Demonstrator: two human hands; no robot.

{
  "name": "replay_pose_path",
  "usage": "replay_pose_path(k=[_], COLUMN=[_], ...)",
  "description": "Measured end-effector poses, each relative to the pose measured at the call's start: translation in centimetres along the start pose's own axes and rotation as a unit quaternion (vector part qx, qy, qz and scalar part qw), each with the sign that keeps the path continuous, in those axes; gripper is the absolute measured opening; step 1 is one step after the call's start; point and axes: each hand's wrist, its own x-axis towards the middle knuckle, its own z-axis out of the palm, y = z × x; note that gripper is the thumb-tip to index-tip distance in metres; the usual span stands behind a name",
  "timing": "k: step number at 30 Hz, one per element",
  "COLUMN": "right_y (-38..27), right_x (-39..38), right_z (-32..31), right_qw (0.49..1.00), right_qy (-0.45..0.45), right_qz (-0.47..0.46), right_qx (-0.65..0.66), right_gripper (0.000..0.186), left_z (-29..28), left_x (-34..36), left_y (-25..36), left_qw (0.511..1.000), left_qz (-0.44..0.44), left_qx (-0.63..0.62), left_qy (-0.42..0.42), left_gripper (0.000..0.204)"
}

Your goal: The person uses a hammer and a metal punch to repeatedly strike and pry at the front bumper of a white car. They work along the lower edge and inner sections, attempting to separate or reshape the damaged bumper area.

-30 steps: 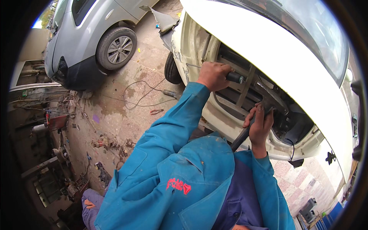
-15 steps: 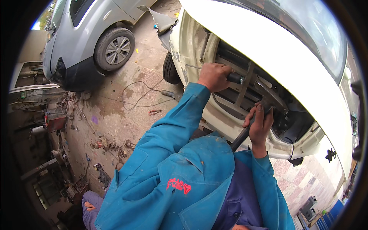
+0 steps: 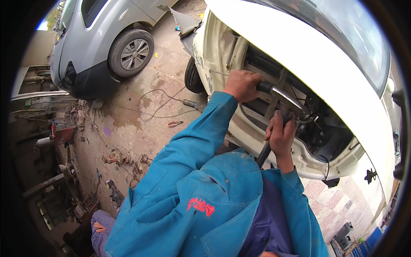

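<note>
My left hand [image 3: 243,85] is closed round the black handle of a screwdriver [image 3: 264,87]. Its thin shaft points left, against the white car's body [image 3: 209,51] at the headlight opening. My right hand [image 3: 281,135] grips a hammer [image 3: 291,101] by its dark handle, just below the head. The metal head is at the butt of the screwdriver handle and appears to touch it. Both hands are in front of the exposed front end of the car, under the white hood [image 3: 317,64]. My fingers hide part of the screwdriver's handle.
A silver car [image 3: 96,47] stands at the upper left. On the paved floor lie red-handled pliers [image 3: 175,124] and a corded tool [image 3: 193,104]. Loose parts and wiring [image 3: 77,115] clutter the left. Torn sheet metal [image 3: 184,23] juts from the white car's corner. Another person's hand [image 3: 99,227] shows lower left.
My right hand has swung the hammer left, so its head has come from a gap away to the end of the screwdriver handle. My left hand keeps its grip.
</note>
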Motion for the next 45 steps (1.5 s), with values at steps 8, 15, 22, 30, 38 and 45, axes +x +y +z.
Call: replay_pose_path(k=[8,15,22,30,38,45], right_y=[-2.8,-1.3,0.9,-0.6,0.9,-2.3], right_x=[0.2,0.4,0.2,-0.8,-1.0,-0.8], right_z=[-2.0,-2.0,1.4,-2.8,-1.0,-4.6], right_qw=[0.994,0.994,0.996,0.980,0.994,0.961], right_qy=[0.078,0.089,-0.057,0.118,-0.004,0.192], right_qz=[-0.007,0.001,0.074,-0.029,0.077,-0.027], right_qx=[0.081,0.066,-0.003,0.157,0.083,0.197], right_gripper=[0.041,0.037,0.044,0.031,0.026,0.027], left_z=[-0.6,-0.3,-0.9,-1.0,-0.6,-0.6], left_x=[0.8,0.4,0.6,0.5,0.0,0.1], left_y=[-0.6,-0.6,-0.7,-0.8,-0.8,-0.8], left_qw=[1.000,0.999,0.996,0.995,0.995,0.997], left_qz=[0.002,0.028,0.007,0.026,0.026,-0.009], left_qx=[-0.006,-0.005,-0.059,-0.066,-0.076,-0.069], left_qy=[0.024,0.033,0.063,0.073,0.061,0.030], left_gripper=[0.022,0.021,0.018,0.019,0.024,0.021])
